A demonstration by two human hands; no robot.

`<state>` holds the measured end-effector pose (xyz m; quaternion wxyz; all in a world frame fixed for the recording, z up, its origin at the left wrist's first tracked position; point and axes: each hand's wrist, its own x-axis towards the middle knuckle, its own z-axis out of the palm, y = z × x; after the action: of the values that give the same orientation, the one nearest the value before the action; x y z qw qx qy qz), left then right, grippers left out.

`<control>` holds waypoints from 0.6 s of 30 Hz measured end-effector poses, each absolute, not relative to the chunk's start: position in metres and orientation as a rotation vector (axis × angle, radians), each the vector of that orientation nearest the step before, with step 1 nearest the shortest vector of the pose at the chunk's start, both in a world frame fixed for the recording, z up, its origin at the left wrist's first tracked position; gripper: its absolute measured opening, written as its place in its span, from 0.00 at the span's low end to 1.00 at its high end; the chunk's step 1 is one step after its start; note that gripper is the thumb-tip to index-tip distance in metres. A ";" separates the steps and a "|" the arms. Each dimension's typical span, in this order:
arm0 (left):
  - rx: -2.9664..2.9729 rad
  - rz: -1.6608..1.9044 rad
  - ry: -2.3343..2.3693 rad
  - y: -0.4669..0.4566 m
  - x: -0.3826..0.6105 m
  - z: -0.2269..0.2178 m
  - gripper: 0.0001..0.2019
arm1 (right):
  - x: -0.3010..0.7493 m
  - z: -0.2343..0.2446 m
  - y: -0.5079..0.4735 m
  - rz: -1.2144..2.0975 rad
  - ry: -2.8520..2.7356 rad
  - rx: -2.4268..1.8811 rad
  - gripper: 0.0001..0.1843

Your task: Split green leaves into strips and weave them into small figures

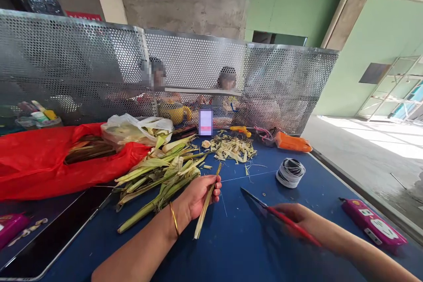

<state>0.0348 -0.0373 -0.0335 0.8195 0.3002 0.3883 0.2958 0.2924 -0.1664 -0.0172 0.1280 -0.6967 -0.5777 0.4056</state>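
A folded strip of dry corn husk [202, 220] is pinched in my left hand [196, 196], its long end pointing down toward me and a thin tip rising above the fingers. Red-handled scissors [282, 217] are gripped in my right hand [299, 216], which is slightly blurred; their dark blades point away to the left, above the table. White thread [249, 176] runs from near my left hand toward a spool of thread [291, 172]. Left of that hand lies a heap of greenish corn husks [161, 180]. Beyond it are cut husk scraps [233, 148].
On the blue table [244, 251] lie a red bag [29, 158], a black-screened tablet [62, 229], a purple case [373, 224] and an orange packet [292, 142]. A phone [205, 122] stands against the perforated metal screen [198, 55], with people behind it.
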 end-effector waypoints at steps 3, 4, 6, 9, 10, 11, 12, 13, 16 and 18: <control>0.624 0.639 0.828 -0.037 0.036 -0.035 0.10 | 0.299 -0.009 -0.186 1.468 -1.187 -1.879 0.31; 0.619 0.641 0.829 -0.037 0.036 -0.035 0.10 | 0.299 -0.006 -0.191 1.495 -1.073 -1.832 0.32; 0.613 0.643 0.832 -0.037 0.036 -0.034 0.09 | 0.299 -0.004 -0.197 1.541 -0.940 -1.732 0.34; 0.616 0.646 0.837 -0.038 0.036 -0.034 0.09 | 0.299 -0.011 -0.196 1.642 -0.883 -1.563 0.32; 0.622 0.646 0.839 -0.039 0.036 -0.034 0.09 | 0.299 -0.016 -0.194 1.660 -0.870 -1.525 0.30; 0.629 0.645 0.841 -0.039 0.036 -0.034 0.09 | 0.298 -0.020 -0.191 1.668 -0.842 -1.504 0.28; 0.637 0.642 0.843 -0.039 0.036 -0.034 0.09 | 0.297 -0.025 -0.187 1.668 -0.802 -1.494 0.26; 0.646 0.638 0.846 -0.039 0.036 -0.034 0.10 | 0.295 -0.028 -0.183 1.670 -0.764 -1.493 0.26; 0.677 0.631 0.853 -0.040 0.036 -0.035 0.10 | 0.286 -0.033 -0.169 1.644 -0.760 -1.517 0.26; 0.696 0.627 0.850 -0.040 0.036 -0.035 0.09 | 0.279 -0.033 -0.160 1.562 -0.887 -1.589 0.26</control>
<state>0.0362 -0.0402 -0.0350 0.8066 0.3254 0.3971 0.2929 0.2791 -0.1598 -0.0326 0.3631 -0.6175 -0.3445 0.6068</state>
